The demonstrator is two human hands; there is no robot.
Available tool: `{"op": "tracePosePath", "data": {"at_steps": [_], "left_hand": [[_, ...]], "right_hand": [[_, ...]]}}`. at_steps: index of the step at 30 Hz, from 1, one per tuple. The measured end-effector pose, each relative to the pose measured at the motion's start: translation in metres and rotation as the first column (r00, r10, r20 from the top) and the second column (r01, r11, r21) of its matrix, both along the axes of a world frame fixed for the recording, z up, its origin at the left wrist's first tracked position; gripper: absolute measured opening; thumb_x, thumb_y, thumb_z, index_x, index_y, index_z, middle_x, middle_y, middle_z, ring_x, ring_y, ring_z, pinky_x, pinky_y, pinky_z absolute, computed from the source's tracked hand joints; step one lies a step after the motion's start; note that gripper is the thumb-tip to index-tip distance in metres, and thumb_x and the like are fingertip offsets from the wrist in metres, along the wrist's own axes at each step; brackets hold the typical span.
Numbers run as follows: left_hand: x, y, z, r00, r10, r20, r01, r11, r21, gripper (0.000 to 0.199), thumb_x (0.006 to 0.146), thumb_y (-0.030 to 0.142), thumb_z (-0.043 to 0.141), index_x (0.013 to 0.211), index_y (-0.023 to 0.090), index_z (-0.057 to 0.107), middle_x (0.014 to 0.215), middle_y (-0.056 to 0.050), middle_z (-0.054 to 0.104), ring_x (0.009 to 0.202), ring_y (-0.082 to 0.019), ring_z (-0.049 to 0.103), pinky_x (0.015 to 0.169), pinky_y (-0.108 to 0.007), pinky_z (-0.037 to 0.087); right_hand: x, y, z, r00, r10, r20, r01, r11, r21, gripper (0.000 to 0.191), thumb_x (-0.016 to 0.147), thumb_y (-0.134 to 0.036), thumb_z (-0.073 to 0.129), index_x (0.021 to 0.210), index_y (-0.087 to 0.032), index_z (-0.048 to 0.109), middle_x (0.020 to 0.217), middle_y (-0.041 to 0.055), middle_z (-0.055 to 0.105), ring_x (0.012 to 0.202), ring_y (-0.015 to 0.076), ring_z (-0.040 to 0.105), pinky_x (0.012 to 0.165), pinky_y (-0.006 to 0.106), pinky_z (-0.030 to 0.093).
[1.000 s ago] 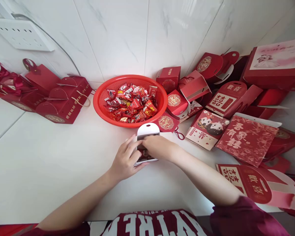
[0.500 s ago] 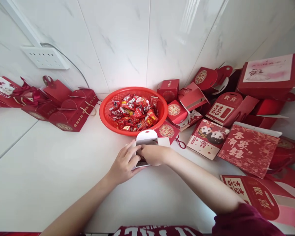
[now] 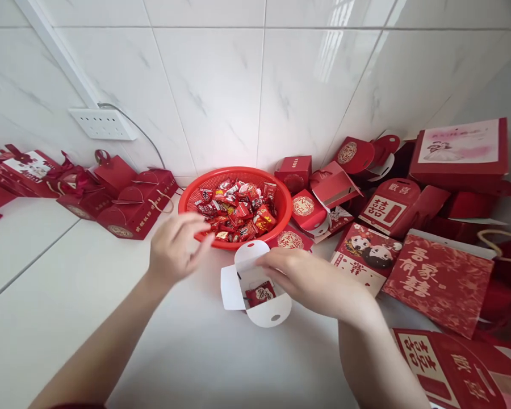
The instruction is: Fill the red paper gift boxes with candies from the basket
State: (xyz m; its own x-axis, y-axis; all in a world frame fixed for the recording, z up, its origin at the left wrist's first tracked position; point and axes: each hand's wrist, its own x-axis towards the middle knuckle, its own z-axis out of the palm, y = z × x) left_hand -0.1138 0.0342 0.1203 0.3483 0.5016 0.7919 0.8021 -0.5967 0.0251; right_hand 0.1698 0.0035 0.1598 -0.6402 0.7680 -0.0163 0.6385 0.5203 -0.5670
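Observation:
An unfolded gift box (image 3: 255, 307) stands on the white counter, its white flaps spread. Inside it lies a small red packet (image 3: 262, 293) with a pale printed emblem. My left hand (image 3: 176, 247) is raised left of the box, fingers apart and slightly blurred, holding nothing. It overlaps the near left rim of the red plastic basket (image 3: 187, 184). Wrapped candies (image 3: 241, 213) fill the basket's bottom. My right hand (image 3: 309, 275) hovers at the box's right side with fingers stretched over its edge. Its thumb is hidden, and whether it touches the box I cannot tell.
Folded red gift boxes (image 3: 138, 201) with handles line the wall at left. On the right, red boxes and flat cartons (image 3: 438, 278) lie in a loose heap. A power strip (image 3: 102, 124) is fixed to the tiled wall (image 3: 217, 85).
My left hand has let go of the box and moved left and up. My right hand has come out of the box, to its right side. The packet inside now shows. The view has tilted up.

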Motion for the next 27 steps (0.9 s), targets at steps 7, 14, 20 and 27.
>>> {"op": "tracePosePath", "data": {"at_steps": [7, 14, 20, 27], "left_hand": [[0.025, 0.129, 0.014, 0.994, -0.031, -0.105, -0.064, 0.613, -0.788, 0.028, 0.078, 0.043, 0.069, 0.091, 0.018, 0.069, 0.085, -0.004, 0.072, 0.077, -0.020, 0.066, 0.073, -0.028, 0.049], [0.041, 0.145, -0.021, 0.982, -0.103, -0.159, -0.067, 0.598, -0.798, 0.027, 0.077, 0.039, 0.073, 0.076, 0.015, 0.060, 0.070, 0.002, 0.062, 0.065, -0.013, 0.058, 0.070, -0.028, 0.049], [0.027, 0.150, -0.016, 1.000, -0.020, 0.003, 0.014, 0.577, -0.816, 0.019, 0.080, 0.033, 0.066, 0.090, 0.017, 0.062, 0.071, -0.001, 0.065, 0.059, -0.016, 0.061, 0.059, -0.028, 0.049], [0.033, 0.177, 0.020, 0.987, 0.072, 0.145, 0.075, 0.593, -0.802, 0.057, 0.087, 0.030, 0.057, 0.139, 0.016, 0.039, 0.090, -0.007, 0.070, 0.070, -0.017, 0.069, 0.063, -0.028, 0.054]], "right_hand": [[0.019, -0.017, 0.010, 0.993, -0.036, -0.114, 0.041, 0.998, 0.041, 0.023, 0.096, -0.022, 0.049, 0.111, -0.025, 0.066, 0.097, 0.0056, 0.071, 0.081, 0.0191, 0.067, 0.075, 0.030, 0.050], [0.035, -0.001, 0.004, 0.990, -0.112, -0.089, 0.116, 0.993, 0.035, 0.020, 0.096, -0.024, 0.050, 0.108, -0.025, 0.066, 0.090, 0.0042, 0.071, 0.077, 0.0203, 0.066, 0.070, 0.031, 0.050], [0.046, 0.007, 0.001, 0.980, -0.188, -0.070, 0.192, 0.980, 0.060, 0.020, 0.097, -0.027, 0.047, 0.103, -0.024, 0.066, 0.090, 0.0059, 0.069, 0.078, 0.0217, 0.065, 0.070, 0.032, 0.049], [0.054, 0.008, -0.003, 0.968, -0.245, 0.048, 0.240, 0.967, 0.091, 0.023, 0.100, -0.032, 0.042, 0.100, -0.021, 0.062, 0.089, 0.0067, 0.069, 0.077, 0.0217, 0.066, 0.066, 0.032, 0.046]]}}
